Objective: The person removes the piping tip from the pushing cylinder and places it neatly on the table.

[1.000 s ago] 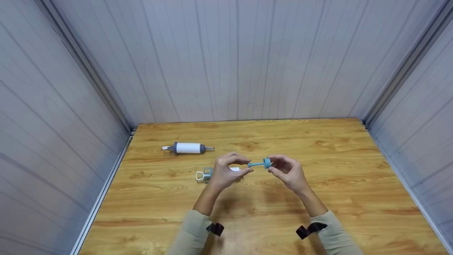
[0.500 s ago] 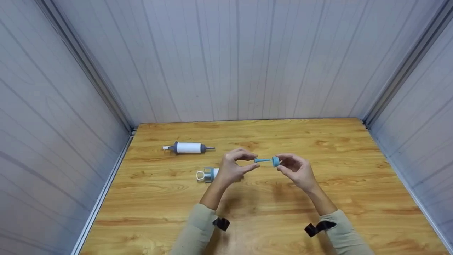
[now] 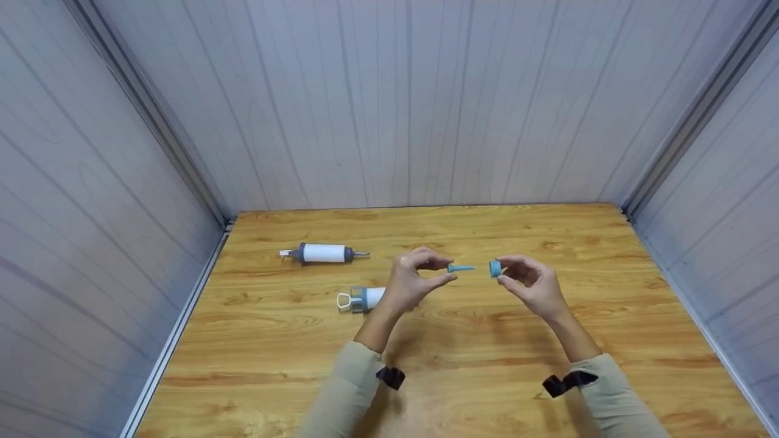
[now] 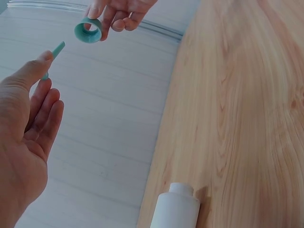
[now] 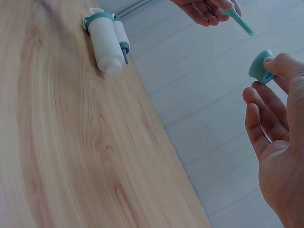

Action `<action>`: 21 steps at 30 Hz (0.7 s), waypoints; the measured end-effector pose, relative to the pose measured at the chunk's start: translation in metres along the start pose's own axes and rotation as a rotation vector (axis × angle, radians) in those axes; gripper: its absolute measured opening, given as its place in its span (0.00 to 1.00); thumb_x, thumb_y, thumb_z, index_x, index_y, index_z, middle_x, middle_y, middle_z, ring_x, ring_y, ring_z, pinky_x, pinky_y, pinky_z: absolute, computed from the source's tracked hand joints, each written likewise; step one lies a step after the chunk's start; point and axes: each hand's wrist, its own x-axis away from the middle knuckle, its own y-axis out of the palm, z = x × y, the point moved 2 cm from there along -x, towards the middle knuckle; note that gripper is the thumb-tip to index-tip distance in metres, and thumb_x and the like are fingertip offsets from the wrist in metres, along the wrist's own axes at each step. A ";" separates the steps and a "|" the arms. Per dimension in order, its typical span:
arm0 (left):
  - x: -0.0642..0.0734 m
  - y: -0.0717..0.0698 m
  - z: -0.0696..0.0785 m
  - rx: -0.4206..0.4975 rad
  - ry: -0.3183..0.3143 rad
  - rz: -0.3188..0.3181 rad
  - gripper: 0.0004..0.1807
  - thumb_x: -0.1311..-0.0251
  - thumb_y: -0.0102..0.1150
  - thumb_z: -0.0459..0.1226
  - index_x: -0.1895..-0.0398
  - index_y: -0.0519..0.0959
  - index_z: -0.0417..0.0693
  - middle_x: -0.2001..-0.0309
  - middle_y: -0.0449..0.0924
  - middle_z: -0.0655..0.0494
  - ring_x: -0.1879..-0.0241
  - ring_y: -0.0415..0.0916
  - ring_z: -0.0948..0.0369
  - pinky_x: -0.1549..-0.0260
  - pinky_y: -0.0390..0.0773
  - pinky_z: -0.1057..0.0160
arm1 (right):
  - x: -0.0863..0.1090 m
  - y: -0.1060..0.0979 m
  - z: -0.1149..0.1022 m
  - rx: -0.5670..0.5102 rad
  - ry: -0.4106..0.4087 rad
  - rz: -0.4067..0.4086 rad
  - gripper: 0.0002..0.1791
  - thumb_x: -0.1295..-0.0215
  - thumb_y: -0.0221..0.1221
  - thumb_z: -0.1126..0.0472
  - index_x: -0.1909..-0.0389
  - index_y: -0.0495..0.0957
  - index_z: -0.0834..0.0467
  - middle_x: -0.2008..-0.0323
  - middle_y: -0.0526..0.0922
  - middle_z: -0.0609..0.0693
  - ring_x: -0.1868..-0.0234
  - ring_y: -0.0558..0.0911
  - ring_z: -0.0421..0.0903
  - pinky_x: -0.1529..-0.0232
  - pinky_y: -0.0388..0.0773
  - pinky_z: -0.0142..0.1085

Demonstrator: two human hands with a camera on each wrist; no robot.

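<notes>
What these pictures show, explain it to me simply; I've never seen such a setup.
There is no machine, only a person's bare left hand and right hand. The wide picture looks forward and down from the head; the other two are taken from the left and right wrists. The left hand pinches a thin, tapered, teal, plastic-looking stem. The right hand holds a round, teal, plastic-looking ring, apart from the stem. On the brown wood-grain table lie a dark-grey-ended white cylinder and a teal-collared white cylinder, partly hidden by the left hand in the wide picture.
</notes>
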 end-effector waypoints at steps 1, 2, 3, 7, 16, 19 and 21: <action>0.000 0.001 0.000 0.002 -0.010 0.001 0.12 0.32 0.80 0.35 0.48 0.93 0.44 0.51 0.92 0.45 0.49 0.93 0.48 0.43 0.93 0.55 | 0.000 -0.002 0.001 0.001 0.002 -0.002 0.19 0.36 0.61 0.89 0.44 0.80 0.84 0.51 0.93 0.40 0.57 0.90 0.34 0.56 0.88 0.23; -0.001 0.002 -0.001 0.004 -0.017 0.002 0.12 0.32 0.80 0.35 0.48 0.93 0.44 0.50 0.92 0.45 0.49 0.92 0.48 0.43 0.93 0.55 | 0.001 -0.003 0.002 0.000 0.005 -0.004 0.19 0.36 0.61 0.89 0.44 0.80 0.84 0.51 0.93 0.41 0.57 0.90 0.34 0.56 0.88 0.24; -0.001 0.003 -0.002 0.006 -0.028 0.001 0.12 0.32 0.80 0.36 0.48 0.93 0.44 0.50 0.92 0.44 0.48 0.92 0.48 0.42 0.93 0.55 | 0.002 -0.005 0.002 -0.004 0.008 -0.005 0.19 0.36 0.61 0.89 0.44 0.80 0.84 0.51 0.94 0.41 0.57 0.90 0.35 0.56 0.88 0.24; -0.003 0.009 -0.006 0.009 -0.065 -0.016 0.13 0.32 0.80 0.36 0.47 0.93 0.42 0.49 0.92 0.44 0.48 0.92 0.49 0.42 0.93 0.55 | 0.006 -0.012 0.006 -0.008 0.023 -0.013 0.19 0.36 0.61 0.90 0.44 0.80 0.84 0.52 0.94 0.42 0.58 0.91 0.35 0.57 0.88 0.24; -0.009 0.024 -0.014 0.017 -0.088 -0.025 0.13 0.33 0.80 0.34 0.48 0.93 0.39 0.50 0.93 0.42 0.49 0.92 0.47 0.43 0.93 0.49 | 0.012 -0.027 0.013 0.090 0.106 0.006 0.19 0.36 0.64 0.87 0.44 0.82 0.81 0.54 0.94 0.40 0.60 0.90 0.35 0.58 0.88 0.24; -0.009 0.029 -0.017 0.037 -0.107 -0.025 0.13 0.32 0.80 0.35 0.48 0.93 0.39 0.50 0.93 0.41 0.49 0.92 0.45 0.43 0.93 0.52 | 0.014 -0.031 0.016 0.125 0.152 0.024 0.19 0.35 0.65 0.86 0.43 0.83 0.80 0.55 0.93 0.39 0.61 0.90 0.35 0.59 0.88 0.24; -0.010 0.033 -0.020 0.048 -0.119 -0.020 0.13 0.32 0.80 0.35 0.48 0.93 0.40 0.50 0.93 0.41 0.48 0.93 0.45 0.43 0.93 0.54 | 0.016 -0.034 0.017 0.140 0.179 0.036 0.19 0.35 0.66 0.86 0.43 0.84 0.79 0.55 0.93 0.39 0.62 0.90 0.35 0.60 0.88 0.24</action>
